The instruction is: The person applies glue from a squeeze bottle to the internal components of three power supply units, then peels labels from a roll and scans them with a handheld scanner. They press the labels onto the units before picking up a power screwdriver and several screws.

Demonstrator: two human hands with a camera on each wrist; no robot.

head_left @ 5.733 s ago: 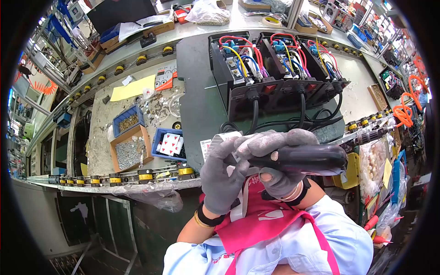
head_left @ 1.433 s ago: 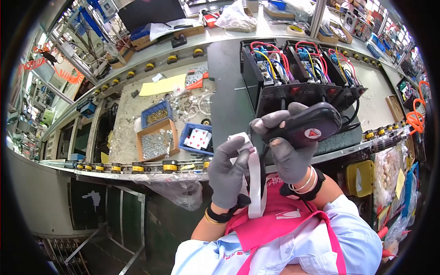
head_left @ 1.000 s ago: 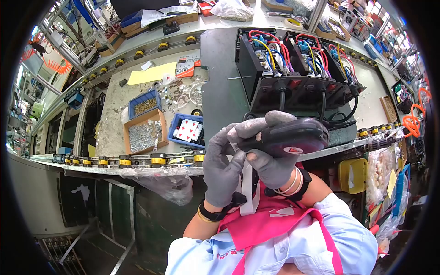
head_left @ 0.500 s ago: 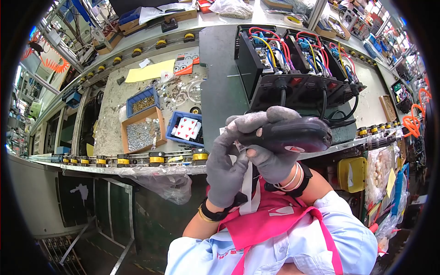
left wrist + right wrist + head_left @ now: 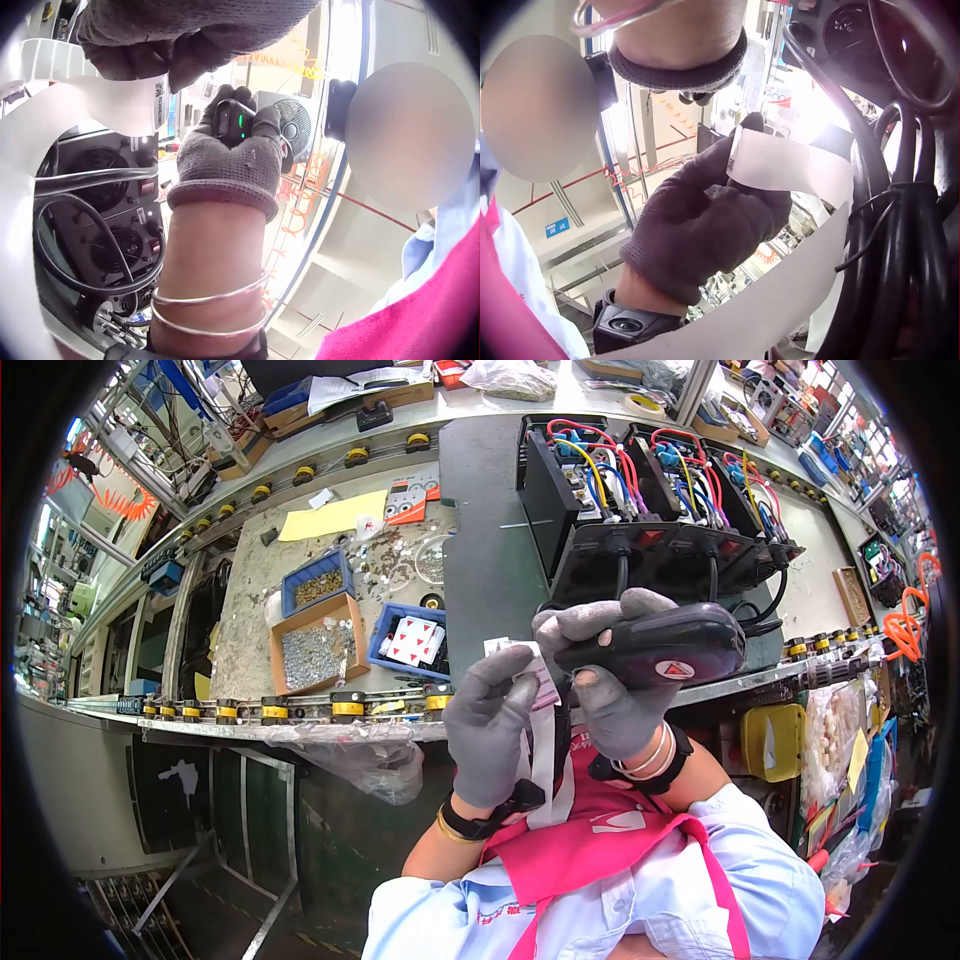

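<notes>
My left hand (image 5: 488, 730), in a grey glove, pinches the top of a white label strip (image 5: 543, 760) between thumb and fingers. The strip hangs down over the pink apron; in the right wrist view the white band (image 5: 772, 161) curls out from the gloved left fingers. My right hand (image 5: 628, 715), also gloved, grips the narrow end of a black, rounded handheld device (image 5: 640, 645). On its side is a round white sticker (image 5: 674, 670) with a red triangle. A green light (image 5: 241, 120) shows within the right hand's grip in the left wrist view. The hands are a short gap apart.
Black units (image 5: 610, 560) with exposed coloured wires and power cords stand beyond the hands on a dark board (image 5: 480, 540). Leftward are a carton of small metal parts (image 5: 318, 650), a blue bin of brass pieces (image 5: 318, 588) and a blue bin of triangle-marked labels (image 5: 412, 642). A yellow bin (image 5: 770, 742) sits right.
Half a second ago both hands met at the device's narrow end. The left hand has drawn away with the strip, while the device has shifted right and turned, showing its sticker more fully.
</notes>
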